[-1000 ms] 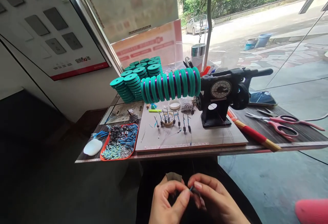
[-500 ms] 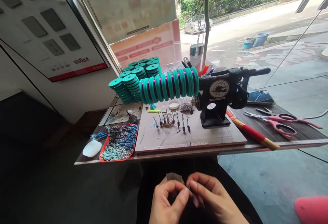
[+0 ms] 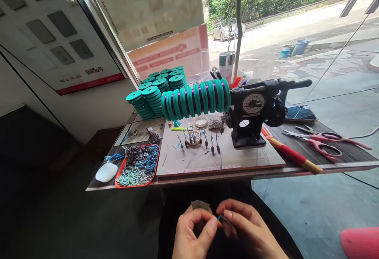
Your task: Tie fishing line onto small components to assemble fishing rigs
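My left hand [image 3: 194,233] is low in the middle, over my dark-clothed lap. Its thumb and forefinger pinch a small blue piece [image 3: 219,217], slim like the blue pieces in the tray. A grey-brown wrap [image 3: 200,204] shows on a finger of that hand. Close beside it, my right hand [image 3: 250,227] has its thumb and bent fingers drawn together at the other end of the blue piece. What exactly lies between the right fingertips is too small to make out. Both hands are below the table's front edge, clear of the tabletop.
An orange-rimmed tray [image 3: 158,164] of small parts and a white lid-like disc [image 3: 106,172] sit at left. Several dark weights stand on the board [image 3: 251,160]. Behind are a black winding machine [image 3: 248,132] with teal spools [image 3: 195,99], scissors [image 3: 322,148] and a red-gold stick [image 3: 291,154].
My right thumb and fingers have shifted slightly right, and more of the blue piece shows between the hands. My left hand has hardly moved.
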Tool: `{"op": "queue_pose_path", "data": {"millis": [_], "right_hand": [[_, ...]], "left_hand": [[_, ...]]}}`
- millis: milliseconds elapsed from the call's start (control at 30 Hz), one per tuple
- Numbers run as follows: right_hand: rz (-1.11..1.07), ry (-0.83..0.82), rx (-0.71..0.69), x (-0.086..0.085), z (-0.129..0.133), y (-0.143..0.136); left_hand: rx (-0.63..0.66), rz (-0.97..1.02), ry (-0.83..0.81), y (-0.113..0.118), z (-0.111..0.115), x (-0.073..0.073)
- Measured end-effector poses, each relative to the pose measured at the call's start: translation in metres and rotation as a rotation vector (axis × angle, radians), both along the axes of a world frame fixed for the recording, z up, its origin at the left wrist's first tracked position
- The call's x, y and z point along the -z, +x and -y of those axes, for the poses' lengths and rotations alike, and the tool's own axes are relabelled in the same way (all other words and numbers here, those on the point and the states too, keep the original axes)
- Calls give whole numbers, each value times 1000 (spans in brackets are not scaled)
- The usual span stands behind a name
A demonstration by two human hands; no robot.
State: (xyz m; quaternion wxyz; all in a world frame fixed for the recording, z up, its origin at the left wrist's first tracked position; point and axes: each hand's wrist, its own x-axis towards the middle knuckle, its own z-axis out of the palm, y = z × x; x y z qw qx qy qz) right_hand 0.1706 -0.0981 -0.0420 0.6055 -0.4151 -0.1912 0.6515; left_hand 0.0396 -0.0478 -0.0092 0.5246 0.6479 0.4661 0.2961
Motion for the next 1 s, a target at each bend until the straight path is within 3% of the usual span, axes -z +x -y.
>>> {"op": "queue_pose_path", "data": {"millis": [433, 1000], "right_hand": [[143, -4, 54, -12, 0, -2], [230, 34, 25, -5, 1, 0]], "left_hand": [[25, -6, 33, -3, -1, 8], [27, -35, 63, -2, -1, 1]]}}
